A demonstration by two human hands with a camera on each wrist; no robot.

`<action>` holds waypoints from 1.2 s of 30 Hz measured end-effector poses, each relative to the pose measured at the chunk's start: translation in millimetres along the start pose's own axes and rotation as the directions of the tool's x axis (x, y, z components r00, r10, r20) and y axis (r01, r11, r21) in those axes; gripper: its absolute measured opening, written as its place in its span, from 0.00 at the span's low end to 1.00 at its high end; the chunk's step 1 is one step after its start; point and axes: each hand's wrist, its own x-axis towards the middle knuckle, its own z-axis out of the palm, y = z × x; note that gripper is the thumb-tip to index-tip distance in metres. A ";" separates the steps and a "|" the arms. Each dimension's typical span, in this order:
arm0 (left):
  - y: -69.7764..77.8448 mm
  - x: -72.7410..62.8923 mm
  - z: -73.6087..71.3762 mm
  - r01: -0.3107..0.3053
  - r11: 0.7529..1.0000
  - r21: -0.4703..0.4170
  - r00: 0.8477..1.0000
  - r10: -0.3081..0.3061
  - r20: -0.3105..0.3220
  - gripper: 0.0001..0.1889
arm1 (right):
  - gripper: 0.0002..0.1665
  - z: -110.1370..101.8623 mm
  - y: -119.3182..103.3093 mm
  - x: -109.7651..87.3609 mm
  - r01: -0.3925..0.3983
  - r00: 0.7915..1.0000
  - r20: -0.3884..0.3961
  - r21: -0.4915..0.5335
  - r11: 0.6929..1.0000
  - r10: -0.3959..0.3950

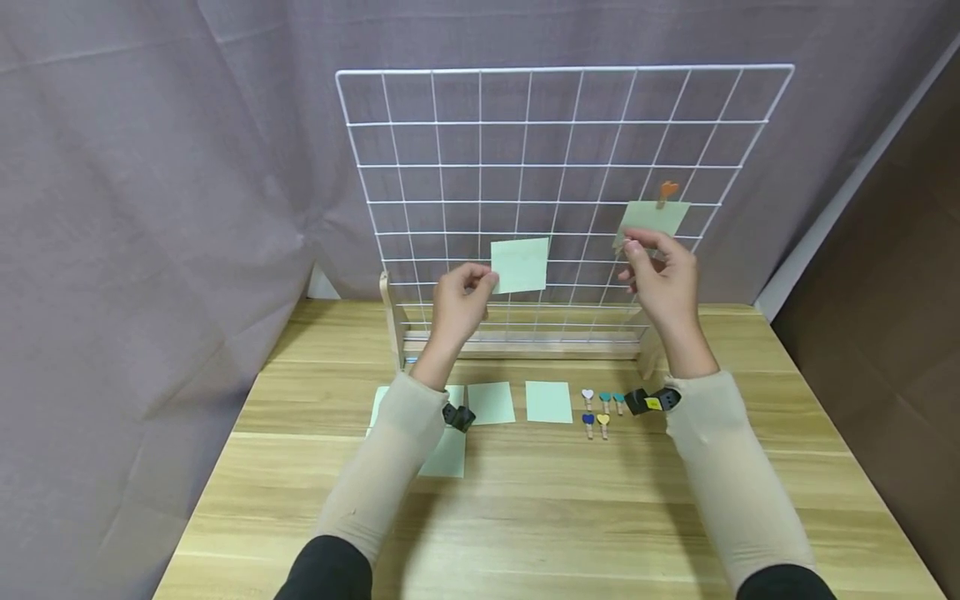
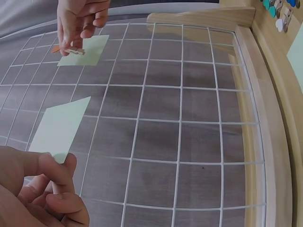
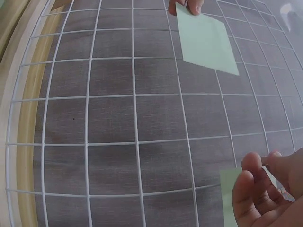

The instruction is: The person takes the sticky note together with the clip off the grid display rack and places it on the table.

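Observation:
My left hand (image 1: 461,304) pinches a pale green paper square (image 1: 520,265) by its lower left corner, holding it up before the white wire grid (image 1: 480,166). A second green square (image 1: 654,218) hangs at the grid's right side under an orange heart clip (image 1: 668,191). In front of that hanging square is my right hand (image 1: 663,271). Between its thumb and forefinger it pinches a small wooden clip (image 2: 74,50), seen in the left wrist view. The fingers mostly cover this clip in the right wrist view.
The grid stands in a wooden base (image 1: 525,348) on the table (image 1: 570,525). In front lie several green squares (image 1: 549,402), some partly behind my left sleeve. Beside them are several heart clips, among them a white one (image 1: 587,395), a blue one (image 1: 588,420) and a yellow one (image 1: 603,420).

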 end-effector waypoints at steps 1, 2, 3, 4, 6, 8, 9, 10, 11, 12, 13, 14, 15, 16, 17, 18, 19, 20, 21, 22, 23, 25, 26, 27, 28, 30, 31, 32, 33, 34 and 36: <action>-0.5 -1.2 -0.2 0.002 1.000 -0.003 1.000 -0.002 0.003 0.10 | 0.17 -0.4 0.9 -0.7 -0.005 1.000 -0.003 0.000 1.000 0.005; -1.0 -2.5 -0.2 0.003 1.000 -0.005 1.000 -0.003 0.006 0.10 | 0.17 -0.8 1.9 -1.5 -0.009 1.000 -0.004 0.000 1.000 0.009; -1.7 -3.8 -0.2 0.004 1.000 -0.008 1.000 -0.004 0.008 0.10 | 0.17 -1.2 2.7 -2.3 -0.013 1.000 -0.005 0.000 1.000 0.013; -2.2 -5.0 -0.2 0.005 1.000 -0.012 1.000 -0.004 0.010 0.10 | 0.17 -1.6 3.8 -3.1 -0.014 1.000 -0.006 0.000 1.000 0.014; -3.6 -7.5 -0.3 0.006 1.000 -0.016 1.000 -0.005 0.011 0.10 | 0.17 -2.4 5.1 -5.3 -0.017 1.000 -0.002 -0.001 1.000 0.017; -4.8 -9.8 -0.5 0.008 1.000 -0.016 1.000 -0.008 0.009 0.10 | 0.17 -2.8 6.7 -7.0 -0.023 1.000 0.002 -0.005 1.000 0.023; -5.3 -10.8 -0.7 0.009 1.000 -0.016 1.000 -0.009 0.007 0.09 | 0.17 -3.0 7.5 -7.7 -0.025 1.000 0.002 -0.008 1.000 0.026; -5.8 -11.7 -0.9 0.010 1.000 -0.016 1.000 -0.010 0.005 0.09 | 0.17 -3.3 8.4 -8.4 -0.030 1.000 0.003 -0.009 1.000 0.030; -6.4 -12.6 -1.1 0.011 1.000 -0.012 1.000 -0.011 0.004 0.09 | 0.17 -3.5 9.2 -9.0 -0.034 0.999 0.003 -0.010 0.999 0.034; -6.8 -13.4 -1.3 0.012 1.000 -0.008 1.000 -0.012 0.003 0.09 | 0.17 -3.7 10.1 -9.6 -0.036 0.999 0.002 -0.011 0.999 0.036; -7.2 -14.2 -1.6 0.013 1.000 -0.005 1.000 -0.013 0.001 0.10 | 0.17 -3.8 11.0 -10.2 -0.036 0.999 0.001 -0.012 0.999 0.036; -8.1 -14.8 -1.9 0.014 1.000 -0.002 1.000 -0.014 0.002 0.10 | 0.17 -4.0 11.7 -10.9 -0.039 0.999 0.000 -0.014 0.999 0.039; -8.7 -15.4 -2.1 0.016 1.000 0.000 1.000 -0.016 0.002 0.10 | 0.18 -4.2 12.4 -11.7 -0.040 0.999 0.000 -0.017 0.999 0.040; -9.5 -16.0 -2.5 0.017 1.000 0.003 1.000 -0.017 0.002 0.10 | 0.18 -4.3 13.0 -12.6 -0.040 0.999 -0.001 -0.022 0.999 0.040; -10.1 -16.6 -2.9 0.018 1.000 0.006 1.000 -0.018 0.003 0.10 | 0.18 -4.3 13.5 -13.6 -0.038 0.999 0.000 -0.029 0.999 0.038; -10.7 -17.3 -3.3 0.018 1.000 0.006 1.000 -0.019 0.005 0.10 | 0.18 -4.4 14.2 -14.6 -0.038 0.999 0.001 -0.034 0.999 0.038; -11.4 -18.0 -3.7 0.021 1.000 0.009 1.000 -0.021 0.006 0.10 | 0.18 -4.4 14.6 -15.6 -0.037 0.999 0.002 -0.040 0.999 0.037; -12.0 -18.7 -4.1 0.023 1.000 0.012 1.000 -0.023 0.007 0.10 | 0.18 -4.6 15.2 -16.5 -0.035 0.999 0.003 -0.050 0.998 0.035; -12.5 -19.4 -4.6 0.026 1.000 0.014 1.000 -0.026 0.007 0.10 | 0.18 -4.7 15.9 -17.3 -0.033 0.999 0.004 -0.058 0.998 0.033; -12.9 -20.2 -5.0 0.028 0.999 0.017 1.000 -0.028 0.006 0.10 | 0.18 -4.7 16.2 -18.0 -0.038 0.999 0.006 -0.063 0.997 0.038; -13.2 -20.9 -5.4 0.032 0.999 0.019 0.999 -0.032 0.006 0.10 | 0.18 -4.9 17.2 -18.6 -0.041 0.999 0.007 -0.067 0.997 0.042; -14.0 -22.4 -6.1 0.038 0.999 0.021 0.999 -0.039 0.006 0.10 | 0.18 -5.4 19.9 -19.8 -0.057 0.998 0.005 -0.064 0.996 0.058; -14.3 -23.3 -6.4 0.041 0.999 0.019 0.999 -0.041 0.008 0.10 | 0.19 -5.8 21.5 -20.3 -0.070 0.998 0.004 -0.062 0.996 0.070; -14.4 -24.3 -6.7 0.043 0.999 0.016 0.999 -0.043 0.011 0.10 | 0.19 -6.2 23.1 -20.9 -0.084 0.996 0.001 -0.056 0.995 0.084; -14.6 -25.3 -6.9 0.044 0.999 0.014 0.999 -0.045 0.014 0.10 | 0.19 -6.6 24.8 -21.8 -0.095 0.995 -0.002 -0.052 0.994 0.095; -15.0 -27.7 -7.4 0.051 0.999 0.012 0.998 -0.051 0.021 0.10 | 0.19 -7.5 28.1 -23.7 -0.106 0.994 -0.011 -0.041 0.994 0.106; -15.5 -28.9 -7.5 0.054 0.998 0.012 0.998 -0.055 0.023 0.10 | 0.20 -7.9 29.2 -24.9 -0.110 0.994 -0.014 -0.034 0.993 0.109; -15.8 -30.2 -7.6 0.057 0.998 0.011 0.998 -0.057 0.025 0.09 | 0.19 -8.2 30.2 -26.3 -0.110 0.994 -0.016 -0.027 0.994 0.110; -16.6 -31.5 -7.6 0.061 0.998 0.010 0.998 -0.061 0.026 0.09 | 0.19 -8.5 31.0 -27.8 -0.108 0.994 -0.018 -0.019 0.994 0.107; -17.7 -32.7 -7.6 0.064 0.998 0.012 0.998 -0.064 0.026 0.09 | 0.19 -8.6 31.9 -29.2 -0.106 0.994 -0.022 -0.009 0.994 0.106; -20.0 -35.0 -7.7 0.071 0.997 0.011 0.997 -0.072 0.026 0.09 | 0.18 -8.9 33.2 -32.2 -0.107 0.994 -0.026 0.007 0.994 0.107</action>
